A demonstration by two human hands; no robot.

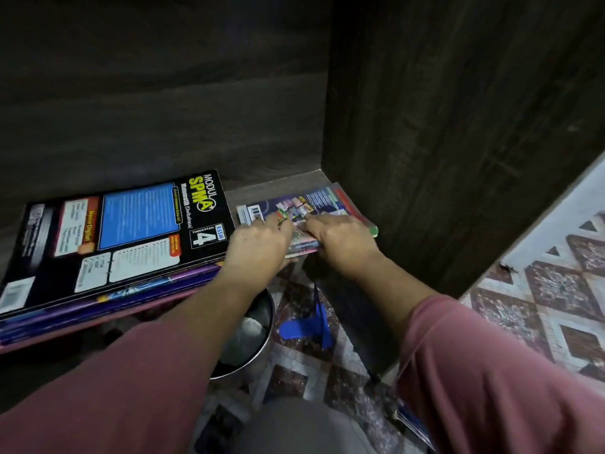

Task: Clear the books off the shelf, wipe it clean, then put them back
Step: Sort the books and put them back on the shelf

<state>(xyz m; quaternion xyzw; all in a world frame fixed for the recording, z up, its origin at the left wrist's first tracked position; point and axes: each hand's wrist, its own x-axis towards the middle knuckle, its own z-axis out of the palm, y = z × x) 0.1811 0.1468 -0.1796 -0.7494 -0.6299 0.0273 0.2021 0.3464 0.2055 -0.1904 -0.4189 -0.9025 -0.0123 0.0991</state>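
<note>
The shelf (281, 186), a dark wooden compartment, has books in it, and only a bare strip of its board shows at the back between the two piles. The big pile (124, 244) lies flat on the left, a black maths workbook on top, its front edge hanging over the lip of the shelf. The small pile (314, 201) of thinner, bright-covered books lies flat in the right corner, close to the side wall and just beside the big pile. Both hands are on its near edge. The left hand (258, 240) and the right hand (343, 240) each have their fingers curled over the top cover, gripping the pile from the front; the thumbs are hidden underneath. Below on the floor (556, 290) stands a metal bucket (271, 309) with something pale inside, and near it lies a blue tool (307, 326) that I cannot identify. No cloth is in either hand. The books are either about to come off or have just gone back, and the pictures do not settle which. The bare strip looks neither clearly dusty nor clearly wiped.
</note>
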